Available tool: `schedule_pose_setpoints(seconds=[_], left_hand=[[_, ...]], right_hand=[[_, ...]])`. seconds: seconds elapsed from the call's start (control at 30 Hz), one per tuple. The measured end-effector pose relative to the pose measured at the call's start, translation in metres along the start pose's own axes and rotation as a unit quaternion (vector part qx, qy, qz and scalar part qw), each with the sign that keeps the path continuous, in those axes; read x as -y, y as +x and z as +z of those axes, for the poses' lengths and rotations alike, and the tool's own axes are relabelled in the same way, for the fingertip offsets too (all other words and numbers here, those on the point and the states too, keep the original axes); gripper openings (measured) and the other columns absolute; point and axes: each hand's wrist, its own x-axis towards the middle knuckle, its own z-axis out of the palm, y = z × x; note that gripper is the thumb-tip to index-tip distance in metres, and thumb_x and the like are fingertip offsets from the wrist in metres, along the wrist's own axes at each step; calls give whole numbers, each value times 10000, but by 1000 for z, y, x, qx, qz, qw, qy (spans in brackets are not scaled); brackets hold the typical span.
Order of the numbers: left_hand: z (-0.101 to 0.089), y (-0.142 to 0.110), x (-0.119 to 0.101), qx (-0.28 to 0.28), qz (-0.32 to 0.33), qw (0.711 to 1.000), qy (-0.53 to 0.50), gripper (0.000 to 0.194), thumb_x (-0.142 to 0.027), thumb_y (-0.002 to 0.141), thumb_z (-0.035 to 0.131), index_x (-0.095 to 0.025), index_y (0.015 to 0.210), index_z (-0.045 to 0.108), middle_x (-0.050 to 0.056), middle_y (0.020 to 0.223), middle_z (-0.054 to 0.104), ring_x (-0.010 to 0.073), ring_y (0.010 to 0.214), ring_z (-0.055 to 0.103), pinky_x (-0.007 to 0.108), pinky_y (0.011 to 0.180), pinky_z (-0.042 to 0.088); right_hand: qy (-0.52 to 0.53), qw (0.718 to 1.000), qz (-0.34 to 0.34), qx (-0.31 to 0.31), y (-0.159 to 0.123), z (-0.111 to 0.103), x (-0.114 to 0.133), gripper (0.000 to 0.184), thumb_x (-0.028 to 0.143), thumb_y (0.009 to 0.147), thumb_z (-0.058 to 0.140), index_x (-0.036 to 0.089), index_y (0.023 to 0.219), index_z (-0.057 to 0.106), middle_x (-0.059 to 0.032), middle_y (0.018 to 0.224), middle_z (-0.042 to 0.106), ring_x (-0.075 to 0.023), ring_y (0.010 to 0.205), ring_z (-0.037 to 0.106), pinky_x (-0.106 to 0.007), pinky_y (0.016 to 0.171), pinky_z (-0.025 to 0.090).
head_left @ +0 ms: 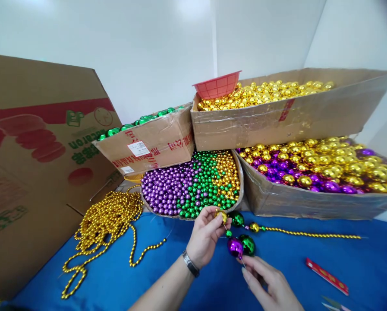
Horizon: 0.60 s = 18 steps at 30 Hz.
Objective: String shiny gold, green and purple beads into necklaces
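My left hand [208,233], with a watch on its wrist, pinches a shiny gold ball bead [221,217]. Below that bead, a small green bead [228,233] and a large purple ball bead [235,246] hang in a row. My right hand [267,280] is closed on a thin string [243,261] that comes out under the purple bead; whether it is thread or wire I cannot tell. Large green ball beads [246,245] lie close behind. From there a strand of small gold beads [309,233] stretches right across the blue cloth [212,285].
An open container of small purple, green and gold beads [193,185] sits just beyond my hands. Cardboard boxes of gold balls [277,123], green balls [144,142] and purple-and-gold balls [309,203] surround it. Gold bead strands [112,220] pile at left. A red cutter-like object [327,276] lies right.
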Motion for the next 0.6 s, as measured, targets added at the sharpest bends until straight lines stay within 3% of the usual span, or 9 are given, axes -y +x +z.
schedule_pose_setpoints(seconds=[0.2, 0.43, 0.6], left_hand=[[-2, -7, -5, 6, 10, 1000, 2, 229, -167, 781, 638, -175, 959, 496, 51, 979, 594, 214, 906, 631, 331, 792, 483], [-4, -13, -8, 2, 12, 1000, 5, 228, -176, 788, 634, -174, 960, 485, 59, 1006, 587, 205, 900, 626, 355, 808, 484], [-6, -15, -9, 5, 17, 1000, 6, 228, -171, 799, 622, -174, 974, 476, 60, 1013, 581, 221, 926, 623, 369, 824, 474]], right_hand=[[30, 999, 23, 16, -3, 3, -2, 297, 365, 899, 465, 201, 1097, 613, -51, 819, 625, -137, 706, 613, -183, 638, 495], [192, 968, 162, -2, -8, 16, -12, 413, 485, 826, 535, 181, 1104, 553, -24, 754, 597, -137, 648, 585, -207, 584, 483], [200, 964, 171, -30, -8, 17, -8, 436, 487, 816, 544, 197, 1140, 514, -10, 741, 595, -138, 657, 576, -212, 599, 464]])
